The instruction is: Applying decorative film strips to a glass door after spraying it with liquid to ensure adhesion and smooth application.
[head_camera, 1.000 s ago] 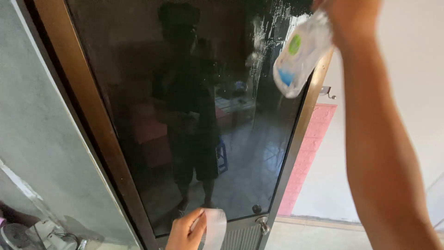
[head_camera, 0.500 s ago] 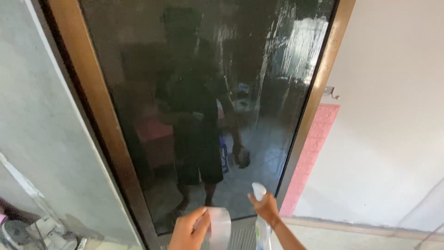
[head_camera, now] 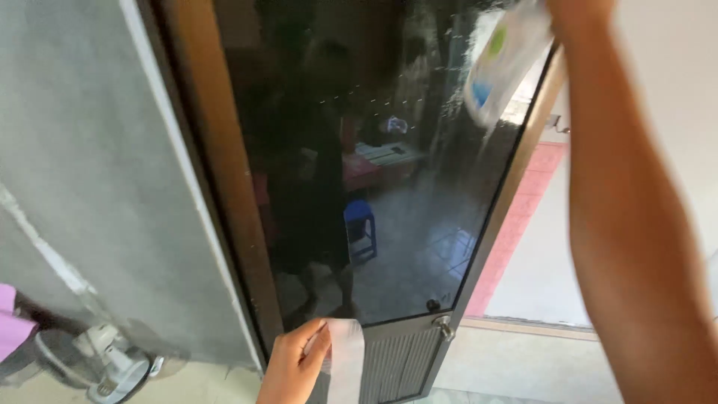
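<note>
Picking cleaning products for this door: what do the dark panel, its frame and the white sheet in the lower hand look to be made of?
The dark panel looks like tinted glass: glossy, mirroring a room, with wet streaks near the top. The frame seems to be brownish metal with a satin finish, though painted wood is possible. The white sheet in the left hand looks like soft matte paper or tissue, hanging limp. The right hand holds a bottle, likely plastic.

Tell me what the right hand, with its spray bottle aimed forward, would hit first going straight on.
Probably the dark glass pane of the door: the spray bottle in the right hand already points at it, though depth is unclear.
</note>
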